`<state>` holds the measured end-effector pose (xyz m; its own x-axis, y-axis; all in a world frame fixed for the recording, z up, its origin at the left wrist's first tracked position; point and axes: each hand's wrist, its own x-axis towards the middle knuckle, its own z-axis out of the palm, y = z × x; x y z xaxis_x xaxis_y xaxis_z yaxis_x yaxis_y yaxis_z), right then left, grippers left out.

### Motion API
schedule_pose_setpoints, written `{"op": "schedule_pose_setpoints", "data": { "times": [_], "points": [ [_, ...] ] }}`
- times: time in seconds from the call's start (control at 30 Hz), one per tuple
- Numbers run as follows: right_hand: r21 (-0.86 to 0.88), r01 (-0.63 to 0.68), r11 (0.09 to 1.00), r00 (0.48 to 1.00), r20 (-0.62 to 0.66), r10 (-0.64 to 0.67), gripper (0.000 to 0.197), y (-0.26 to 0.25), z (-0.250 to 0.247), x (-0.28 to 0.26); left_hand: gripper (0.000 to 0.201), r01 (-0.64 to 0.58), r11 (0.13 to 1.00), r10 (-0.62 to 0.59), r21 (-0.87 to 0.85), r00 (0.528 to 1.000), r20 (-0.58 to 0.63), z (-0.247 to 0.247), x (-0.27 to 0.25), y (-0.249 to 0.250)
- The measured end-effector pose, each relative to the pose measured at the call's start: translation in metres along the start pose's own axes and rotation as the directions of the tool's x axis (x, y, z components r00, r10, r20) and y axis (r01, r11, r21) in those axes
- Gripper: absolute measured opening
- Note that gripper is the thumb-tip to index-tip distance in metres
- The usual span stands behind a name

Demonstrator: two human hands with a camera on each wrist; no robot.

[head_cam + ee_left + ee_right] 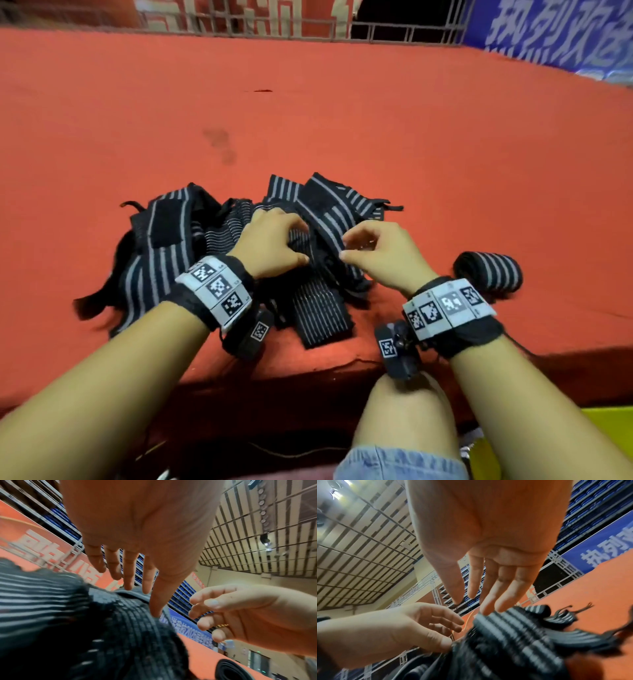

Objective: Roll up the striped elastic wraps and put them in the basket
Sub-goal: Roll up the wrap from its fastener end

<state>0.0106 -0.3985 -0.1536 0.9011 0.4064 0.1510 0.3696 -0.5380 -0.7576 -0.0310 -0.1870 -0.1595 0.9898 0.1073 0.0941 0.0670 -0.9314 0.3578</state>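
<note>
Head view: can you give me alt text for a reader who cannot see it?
Both hands, left hand and right hand, reach into a tangled pile of striped elastic wraps on a red carpeted platform. One rolled wrap lies just right of the right wrist. No basket shows.

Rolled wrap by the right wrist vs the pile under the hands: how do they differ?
1. The rolled wrap is wound into a tight cylinder; the pile of wraps lies loose, unrolled and overlapping.
2. The rolled wrap sits alone, untouched, beside the right wrist; the pile has the left hand and right hand working at it.
3. The pile shows loose strap ends; the rolled wrap shows none.

Both are black with grey stripes and rest on the red surface.
</note>
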Motion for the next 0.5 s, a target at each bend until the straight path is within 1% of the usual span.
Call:
{"op": "schedule_pose_setpoints", "data": {
  "times": [0.07, 0.1, 0.13, 0.2, 0.27, 0.37, 0.43, 0.5],
  "points": [
    [-0.039, 0.004, 0.999, 0.999, 0.037, -0.003, 0.023, -0.01, 0.025, -0.001, 0.065, 0.068, 0.997, -0.069, 0.02, 0.996, 0.058, 0.001, -0.01, -0.026],
    [-0.077, 0.008, 0.997, 0.999, 0.046, -0.005, 0.03, -0.013, 0.035, 0.0, 0.065, 0.082, 0.997, -0.082, 0.003, 0.995, 0.063, 0.004, -0.015, -0.037],
    [-0.122, 0.008, 0.993, 0.999, 0.053, -0.002, 0.037, -0.016, 0.044, 0.0, 0.061, 0.08, 0.996, -0.079, -0.03, 0.996, 0.046, 0.005, -0.019, -0.047],
    [-0.19, -0.012, 0.982, 0.998, 0.057, 0.024, 0.05, -0.02, 0.058, 0.0, 0.046, 0.058, 0.993, -0.062, -0.099, 0.997, -0.04, 0.006, -0.028, -0.063],
    [-0.222, -0.044, 0.974, 0.997, 0.051, 0.056, 0.056, -0.021, 0.068, 0.002, 0.032, 0.042, 0.984, -0.063, -0.172, 0.991, -0.118, 0.002, -0.036, -0.074],
    [-0.265, -0.048, 0.963, 0.999, 0.003, 0.051, 0.054, -0.02, 0.079, -0.002, 0.016, 0.019, 0.947, -0.085, -0.322, 0.977, -0.194, -0.004, -0.045, -0.085],
    [-0.322, 0.003, 0.947, 0.999, -0.048, -0.02, 0.049, -0.026, 0.087, -0.007, 0.014, -0.001, 0.918, -0.103, -0.396, 0.965, -0.243, -0.004, -0.05, -0.092],
    [-0.33, 0.062, 0.942, 0.994, -0.063, -0.087, 0.047, -0.039, 0.093, -0.01, 0.014, -0.036, 0.881, -0.115, -0.472, 0.951, -0.288, -0.004, -0.054, -0.097]
  ]
}}
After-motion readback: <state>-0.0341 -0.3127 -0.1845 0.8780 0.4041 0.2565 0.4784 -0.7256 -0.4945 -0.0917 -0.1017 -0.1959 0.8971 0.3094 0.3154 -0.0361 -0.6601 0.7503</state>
